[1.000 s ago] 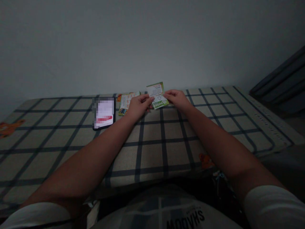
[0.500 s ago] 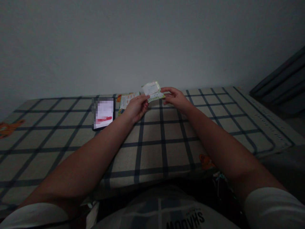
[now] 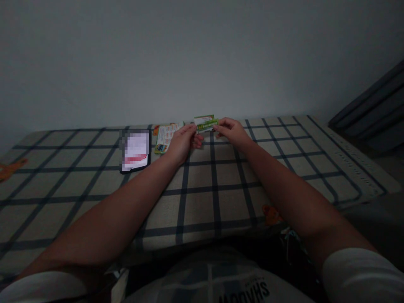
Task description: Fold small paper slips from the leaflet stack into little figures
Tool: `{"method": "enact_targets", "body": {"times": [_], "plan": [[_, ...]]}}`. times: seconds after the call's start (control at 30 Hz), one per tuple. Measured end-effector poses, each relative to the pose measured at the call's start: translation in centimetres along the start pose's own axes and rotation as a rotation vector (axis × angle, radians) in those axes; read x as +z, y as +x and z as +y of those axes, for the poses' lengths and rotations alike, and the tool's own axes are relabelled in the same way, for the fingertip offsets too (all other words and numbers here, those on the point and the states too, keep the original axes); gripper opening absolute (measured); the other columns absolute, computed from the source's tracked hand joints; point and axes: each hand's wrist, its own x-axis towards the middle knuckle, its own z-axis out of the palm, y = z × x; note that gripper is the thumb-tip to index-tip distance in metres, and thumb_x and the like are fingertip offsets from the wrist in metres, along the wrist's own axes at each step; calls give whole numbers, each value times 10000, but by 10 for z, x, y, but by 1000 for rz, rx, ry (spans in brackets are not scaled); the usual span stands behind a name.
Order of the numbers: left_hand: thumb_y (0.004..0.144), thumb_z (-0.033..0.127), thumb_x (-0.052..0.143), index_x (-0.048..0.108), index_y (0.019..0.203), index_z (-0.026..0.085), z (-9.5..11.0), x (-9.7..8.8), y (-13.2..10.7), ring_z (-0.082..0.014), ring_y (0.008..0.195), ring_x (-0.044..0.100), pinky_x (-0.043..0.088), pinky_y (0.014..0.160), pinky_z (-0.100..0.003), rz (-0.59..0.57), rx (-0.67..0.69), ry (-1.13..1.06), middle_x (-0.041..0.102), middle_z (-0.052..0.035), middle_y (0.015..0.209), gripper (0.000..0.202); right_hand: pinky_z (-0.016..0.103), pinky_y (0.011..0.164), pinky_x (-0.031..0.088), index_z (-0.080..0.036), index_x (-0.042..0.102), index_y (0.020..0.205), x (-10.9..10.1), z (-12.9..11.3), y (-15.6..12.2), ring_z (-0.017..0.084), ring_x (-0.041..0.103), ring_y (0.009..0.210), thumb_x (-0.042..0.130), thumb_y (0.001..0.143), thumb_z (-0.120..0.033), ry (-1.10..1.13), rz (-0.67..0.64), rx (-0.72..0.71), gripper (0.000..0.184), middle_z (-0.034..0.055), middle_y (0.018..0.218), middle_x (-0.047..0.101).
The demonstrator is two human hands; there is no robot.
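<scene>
1. Pinching a green leaflet (image 3: 205, 124) edge-on just above the checked bed sheet (image 3: 221, 181), our left hand (image 3: 183, 141) and right hand (image 3: 232, 132) each close a grip on one end.
2. We judge uneven fingertip pressure could crease or drop it.

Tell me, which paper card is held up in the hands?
The green card, pinched between left hand and right hand. The orange-and-white card lies flat on the checked cloth.
</scene>
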Motion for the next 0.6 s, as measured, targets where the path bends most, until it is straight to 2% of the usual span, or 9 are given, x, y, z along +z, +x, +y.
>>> {"method": "enact_targets", "body": {"times": [0.13, 0.23, 0.43, 0.6], "plan": [[921, 492, 675, 669, 922, 179, -6, 0, -3, -135, 614, 663, 582, 533, -252, -7, 145, 142, 679, -23, 798, 313, 250, 640, 576, -199, 610, 754, -2, 0, 1, 106, 604, 684, 866, 650, -637, 7, 22, 23, 518, -15, 757, 650], [861, 543, 741, 708, 933, 183, -5, 1, -7, -135, 634, 655, 580, 546, -242, 3, 251, 266, 636, -2, 761, 369, 242, 622, 563, -202, 580, 744, -1, 0, 0, 112, 647, 680, 876, 650, -621, 28, 15, 42, 521, -15, 743, 661], [890, 441, 743, 737, 863, 183, 4, 6, -14, -112, 587, 632, 521, 577, -205, 82, 320, 453, 674, 0, 697, 260, 267, 665, 591, -212, 555, 740, 2, -2, -2, 126, 683, 672, 873, 697, -560, 22, 2, 74, 473, -32, 683, 642], [927, 351, 698, 745, 826, 185, 6, 4, -14, -117, 558, 619, 482, 586, -207, 136, 348, 549, 677, 6, 627, 200, 249, 656, 580, -204, 568, 770, 2, 0, -2, 121, 677, 684, 867, 693, -569, 11, -35, 90, 478, -9, 729, 672]]}}
